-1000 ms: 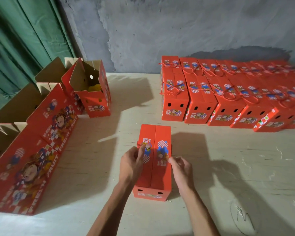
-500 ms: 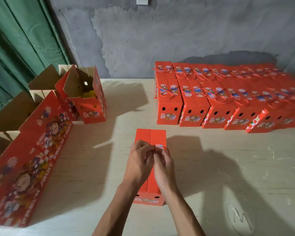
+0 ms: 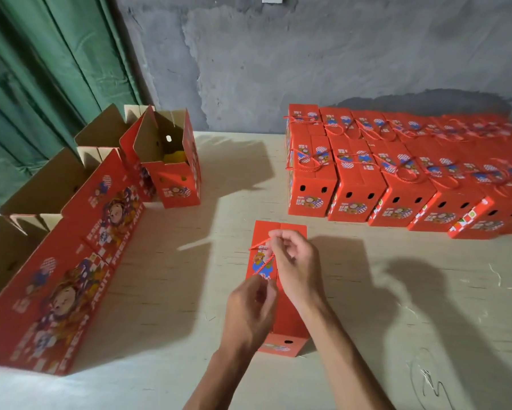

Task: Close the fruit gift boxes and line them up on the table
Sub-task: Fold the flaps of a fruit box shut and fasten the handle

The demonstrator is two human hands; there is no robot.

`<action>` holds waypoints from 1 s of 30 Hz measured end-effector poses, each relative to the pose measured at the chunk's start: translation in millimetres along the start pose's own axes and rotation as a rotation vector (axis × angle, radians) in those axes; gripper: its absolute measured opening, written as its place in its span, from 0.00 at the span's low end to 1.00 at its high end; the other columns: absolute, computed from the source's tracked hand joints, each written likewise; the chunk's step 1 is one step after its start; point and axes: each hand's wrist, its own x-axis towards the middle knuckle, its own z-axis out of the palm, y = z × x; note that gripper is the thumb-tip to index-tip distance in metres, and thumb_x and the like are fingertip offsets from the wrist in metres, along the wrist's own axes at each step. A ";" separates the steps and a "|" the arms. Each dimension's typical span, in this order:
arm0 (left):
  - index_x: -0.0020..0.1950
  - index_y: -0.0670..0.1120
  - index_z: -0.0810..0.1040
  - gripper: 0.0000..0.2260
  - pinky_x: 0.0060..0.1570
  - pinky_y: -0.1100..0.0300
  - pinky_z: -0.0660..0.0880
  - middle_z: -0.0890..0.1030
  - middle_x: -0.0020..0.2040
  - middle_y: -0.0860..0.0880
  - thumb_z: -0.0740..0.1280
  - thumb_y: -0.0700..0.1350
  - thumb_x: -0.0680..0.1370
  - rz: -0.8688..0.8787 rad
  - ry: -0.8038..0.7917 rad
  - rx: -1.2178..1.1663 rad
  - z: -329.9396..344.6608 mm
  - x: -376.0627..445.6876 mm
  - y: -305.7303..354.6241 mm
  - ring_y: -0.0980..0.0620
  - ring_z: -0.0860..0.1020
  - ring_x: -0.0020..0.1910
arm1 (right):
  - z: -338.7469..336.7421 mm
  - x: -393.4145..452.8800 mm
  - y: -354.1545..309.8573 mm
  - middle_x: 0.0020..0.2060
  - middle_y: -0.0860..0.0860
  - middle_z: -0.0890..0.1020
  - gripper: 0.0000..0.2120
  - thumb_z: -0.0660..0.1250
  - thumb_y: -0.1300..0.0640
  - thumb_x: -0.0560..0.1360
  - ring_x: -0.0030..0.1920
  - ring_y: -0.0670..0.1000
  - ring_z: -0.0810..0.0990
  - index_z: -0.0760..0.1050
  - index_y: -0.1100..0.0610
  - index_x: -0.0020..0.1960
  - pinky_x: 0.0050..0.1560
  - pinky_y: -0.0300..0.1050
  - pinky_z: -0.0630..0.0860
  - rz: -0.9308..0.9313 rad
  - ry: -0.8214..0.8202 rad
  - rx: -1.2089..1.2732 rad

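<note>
A closed red fruit gift box [image 3: 262,236] stands lengthwise on the table in front of me. A red cord handle [image 3: 260,242] runs over its top flaps. My right hand [image 3: 296,267] pinches the cord above the middle of the box. My left hand [image 3: 250,312] hovers over the near half of the box with curled fingers pinching the cord's near end. Several closed red boxes [image 3: 358,184] with cord handles stand in rows at the right back of the table.
An open red box [image 3: 175,170] with something yellow inside stands at the left back. A line of open red boxes [image 3: 71,261] with raised brown flaps runs along the left edge. A grey wall is behind; a green curtain [image 3: 41,69] hangs at left.
My hands, together over the box top half a second ago, have drawn apart along the cord: the right one moved away from me, the left one toward me. The cord is now pulled up.
</note>
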 end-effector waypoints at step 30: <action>0.82 0.44 0.60 0.33 0.80 0.49 0.50 0.65 0.80 0.43 0.47 0.61 0.81 0.233 -0.332 0.719 42.3 142.7 0.7 0.46 0.59 0.81 | 18.0 85.7 -38.6 0.39 0.57 0.85 0.11 0.67 0.48 0.78 0.41 0.55 0.84 0.82 0.54 0.46 0.53 0.60 0.81 -0.059 0.038 0.179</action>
